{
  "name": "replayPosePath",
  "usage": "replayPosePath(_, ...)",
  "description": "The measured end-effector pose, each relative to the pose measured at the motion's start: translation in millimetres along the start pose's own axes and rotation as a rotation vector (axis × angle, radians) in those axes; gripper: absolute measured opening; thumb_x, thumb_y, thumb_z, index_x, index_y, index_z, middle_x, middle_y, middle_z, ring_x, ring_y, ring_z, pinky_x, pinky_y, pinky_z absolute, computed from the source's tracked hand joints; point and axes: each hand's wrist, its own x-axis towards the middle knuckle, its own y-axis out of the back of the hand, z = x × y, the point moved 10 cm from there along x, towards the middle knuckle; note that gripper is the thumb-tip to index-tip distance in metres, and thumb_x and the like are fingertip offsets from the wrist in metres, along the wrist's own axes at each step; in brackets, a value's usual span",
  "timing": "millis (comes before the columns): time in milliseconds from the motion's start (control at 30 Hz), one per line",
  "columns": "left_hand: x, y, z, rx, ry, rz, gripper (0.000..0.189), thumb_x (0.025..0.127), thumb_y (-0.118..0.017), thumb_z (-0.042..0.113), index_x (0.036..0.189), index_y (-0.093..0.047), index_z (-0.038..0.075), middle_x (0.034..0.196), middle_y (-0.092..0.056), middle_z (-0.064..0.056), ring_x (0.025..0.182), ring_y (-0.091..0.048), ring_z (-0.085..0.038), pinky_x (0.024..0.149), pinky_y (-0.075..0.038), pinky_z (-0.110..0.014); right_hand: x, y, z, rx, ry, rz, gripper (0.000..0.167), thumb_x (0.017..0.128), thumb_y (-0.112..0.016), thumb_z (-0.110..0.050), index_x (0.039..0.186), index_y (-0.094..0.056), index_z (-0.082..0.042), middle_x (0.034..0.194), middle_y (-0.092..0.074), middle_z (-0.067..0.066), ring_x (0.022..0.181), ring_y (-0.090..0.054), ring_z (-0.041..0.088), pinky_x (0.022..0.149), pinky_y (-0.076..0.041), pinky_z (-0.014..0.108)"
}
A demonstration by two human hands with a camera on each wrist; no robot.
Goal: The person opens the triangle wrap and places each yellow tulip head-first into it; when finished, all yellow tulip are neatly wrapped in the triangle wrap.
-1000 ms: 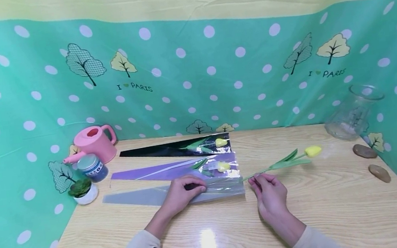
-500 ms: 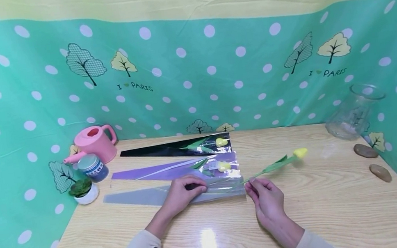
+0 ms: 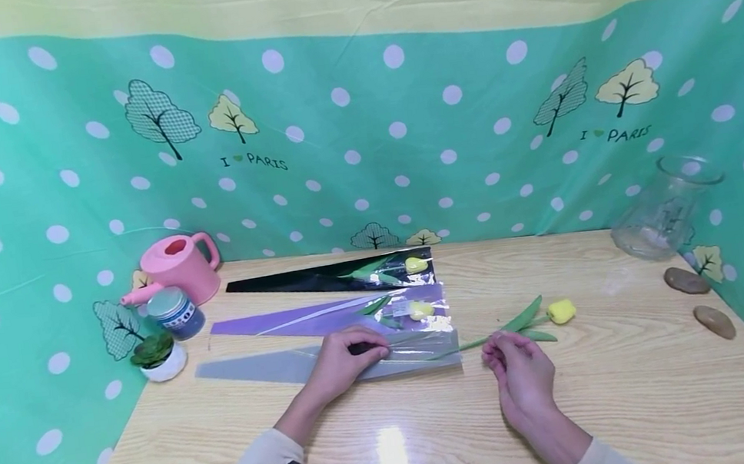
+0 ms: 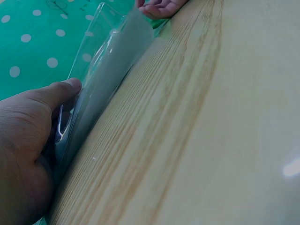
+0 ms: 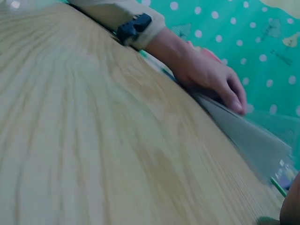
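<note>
My left hand pinches the clear film of the grey flower sleeve, which lies on the table; in the left wrist view the film stands lifted from the grey backing. Right of the sleeve's wide mouth, my right hand pinches the stem of an artificial yellow tulip just below its green leaves. The stem's lower part runs leftward into the sleeve. Behind the sleeve lie a purple sleeve and a black sleeve, each with a yellow tulip inside.
At the left stand a pink watering can, a blue jar and a potted succulent. A glass vase and two brown stones, one behind the other, are at the right. A polka-dot curtain backs the table.
The tulip has moved left, deeper into the grey sleeve, and its bloom has come lower. My right hand went left, then back right to a grip nearer the leaves. My left hand stayed put.
</note>
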Motion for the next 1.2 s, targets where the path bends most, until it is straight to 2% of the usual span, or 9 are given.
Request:
replayPosePath(133, 0.1, 0.3, 0.0, -0.006, -0.003, 0.005, 0.013, 0.089, -0.083, 0.027, 0.102, -0.082, 0.028, 0.102, -0.075, 0.019, 0.109, -0.069, -0.006, 0.107, -0.050, -0.032, 7.9, 19, -13, 0.030, 0.019, 0.053, 0.027, 0.104, -0.062, -0.011, 0.125, -0.046, -0.012, 0.096, -0.067, -0.002, 0.089, -0.065, 0.010, 0.083, -0.058, 0.019)
replayPosePath(267, -0.3, 1.5, 1.3, -0.009, -0.027, 0.016, 0.013, 0.089, -0.083, 0.027, 0.101, -0.082, 0.028, 0.102, -0.076, 0.018, 0.108, -0.069, -0.007, 0.105, -0.051, -0.031, 13.7, 32, -21, 0.075, 0.028, 0.102, 0.038, 0.101, -0.066, -0.012, 0.131, -0.042, -0.014, 0.093, -0.068, -0.001, 0.085, -0.066, 0.010, 0.079, -0.058, 0.019)
replayPosePath(600, -0.1, 1.2, -1.3, -0.003, -0.026, 0.017, 0.012, 0.089, -0.083, 0.027, 0.100, -0.082, 0.031, 0.101, -0.075, 0.021, 0.107, -0.069, -0.006, 0.106, -0.051, -0.031, 20.2, 38, -25, 0.101, 0.002, 0.126, 0.072, 0.100, -0.068, -0.011, 0.157, -0.024, -0.011, 0.095, -0.068, -0.002, 0.085, -0.067, 0.009, 0.080, -0.059, 0.018)
replayPosePath(667, 0.1, 0.7, -1.6, -0.004, -0.024, 0.014, 0.012, 0.089, -0.083, 0.027, 0.100, -0.082, 0.032, 0.101, -0.075, 0.021, 0.108, -0.069, -0.005, 0.106, -0.051, -0.031, 20.8, 38, -26, 0.113, -0.007, 0.125, 0.068, 0.100, -0.068, -0.011, 0.154, -0.027, -0.012, 0.096, -0.068, -0.002, 0.085, -0.067, 0.009, 0.081, -0.059, 0.019)
replayPosePath(867, -0.2, -1.0, -3.0, -0.005, -0.014, 0.010, 0.013, 0.089, -0.083, 0.028, 0.100, -0.081, 0.034, 0.101, -0.074, 0.022, 0.108, -0.069, -0.005, 0.106, -0.051, -0.032, 24.9, 34, -26, 0.147, -0.052, 0.096, 0.025, 0.102, -0.064, -0.011, 0.124, -0.052, -0.008, 0.086, -0.069, -0.001, 0.083, -0.068, 0.011, 0.083, -0.059, 0.021)
replayPosePath(933, -0.2, -1.7, -3.3, -0.005, -0.014, 0.007, 0.013, 0.089, -0.083, 0.028, 0.100, -0.081, 0.033, 0.102, -0.074, 0.021, 0.108, -0.069, -0.005, 0.106, -0.051, -0.032, 25.8, 33, -26, 0.149, -0.062, 0.091, 0.017, 0.103, -0.063, -0.012, 0.117, -0.055, -0.008, 0.084, -0.068, -0.002, 0.081, -0.068, 0.011, 0.081, -0.059, 0.021)
replayPosePath(1200, 0.3, -1.1, -1.7, -0.007, -0.011, 0.005, 0.012, 0.089, -0.083, 0.026, 0.101, -0.082, 0.029, 0.103, -0.075, 0.018, 0.109, -0.069, -0.007, 0.106, -0.051, -0.033, 27.5, 32, -28, 0.139, -0.037, 0.137, 0.018, 0.102, -0.065, -0.011, 0.117, -0.055, -0.014, 0.076, -0.064, -0.004, 0.067, -0.060, 0.008, 0.060, -0.052, 0.019)
